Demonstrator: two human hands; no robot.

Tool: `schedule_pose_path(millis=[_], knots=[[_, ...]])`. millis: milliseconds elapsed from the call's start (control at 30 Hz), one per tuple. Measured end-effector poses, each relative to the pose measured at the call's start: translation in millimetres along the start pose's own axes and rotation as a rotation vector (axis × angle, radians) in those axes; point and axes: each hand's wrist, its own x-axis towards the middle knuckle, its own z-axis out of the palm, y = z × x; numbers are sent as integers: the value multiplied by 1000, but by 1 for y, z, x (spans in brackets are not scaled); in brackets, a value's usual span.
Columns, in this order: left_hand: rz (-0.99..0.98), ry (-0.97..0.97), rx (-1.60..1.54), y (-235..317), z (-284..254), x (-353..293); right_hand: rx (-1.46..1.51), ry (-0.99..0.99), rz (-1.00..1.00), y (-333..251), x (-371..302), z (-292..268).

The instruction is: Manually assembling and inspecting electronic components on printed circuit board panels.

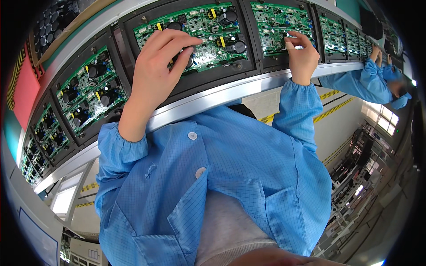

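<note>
Over a green circuit board panel point(208, 29) in a black carrier frame is my left hand point(155, 66). Its thumb and index finger are apart and curved, with a black round component point(190, 63) under the thumb; the other fingers are partly hidden. My right hand point(303, 55) is above the neighbouring circuit board panel point(275, 20), to the right. Its thumb and index finger come together in a pinch near the board's surface; a small pale bit shows at the tips, too small to name. Black round parts and yellow parts stand on the left hand's panel.
A silver rail point(222, 91) runs along the near side of the line of carriers. More populated boards point(88, 91) lie at the left, others point(333, 33) at the right. A cardboard box point(55, 31) of black round parts stands at far left. A co-worker in blue point(359, 82) is at right.
</note>
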Motion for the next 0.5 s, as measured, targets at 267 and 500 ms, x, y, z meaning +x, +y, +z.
schedule_pose_path(millis=[267, 500], knots=[[1, 4, 0, 3, 1, 2, -1, -4, -12, 2, 2, 2], [3, 12, -7, 4, 2, 4, -137, -13, -7, -5, 4, 5]])
